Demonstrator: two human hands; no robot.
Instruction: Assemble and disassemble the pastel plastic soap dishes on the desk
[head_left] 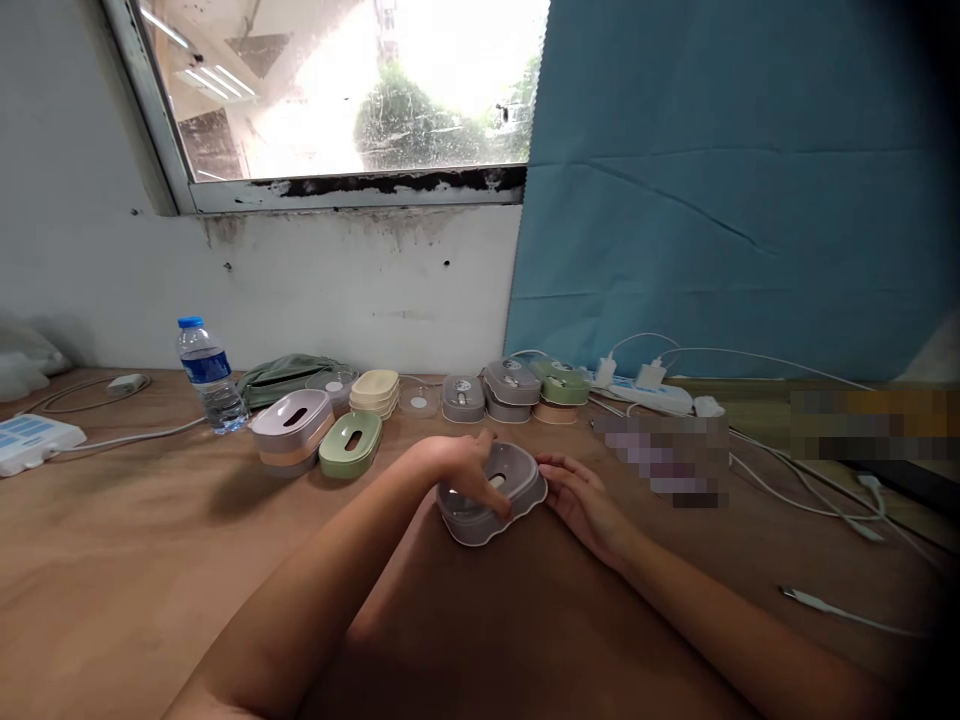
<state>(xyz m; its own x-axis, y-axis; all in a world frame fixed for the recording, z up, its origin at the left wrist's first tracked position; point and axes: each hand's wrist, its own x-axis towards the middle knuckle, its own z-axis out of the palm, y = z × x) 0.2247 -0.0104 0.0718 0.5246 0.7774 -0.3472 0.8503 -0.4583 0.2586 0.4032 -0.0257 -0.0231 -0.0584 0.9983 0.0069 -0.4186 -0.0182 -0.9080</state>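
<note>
A grey oval plastic box [517, 465] with a wavy lower edge and a shiny clear top is tilted in my hands, over the middle of the brown table. My left hand [469, 470] grips it from above on the left, thumb across the near side and fingers over the far side. At the box's right end my right hand [581, 497] holds the edge with its fingertips, palm turned inward. My left hand hides part of the box top. Farther left are a green slotted oval piece [350, 445] and a lilac slotted one [292, 415] stacked on others.
Behind stand cream trays [374, 390], a clear lid [418, 401], grey lidded boxes [512, 385] and a green lidded box [562, 385]. A water bottle [210, 375] stands left. Power strips [667, 396] and white cables [821, 602] lie right; another strip [37, 440] lies far left.
</note>
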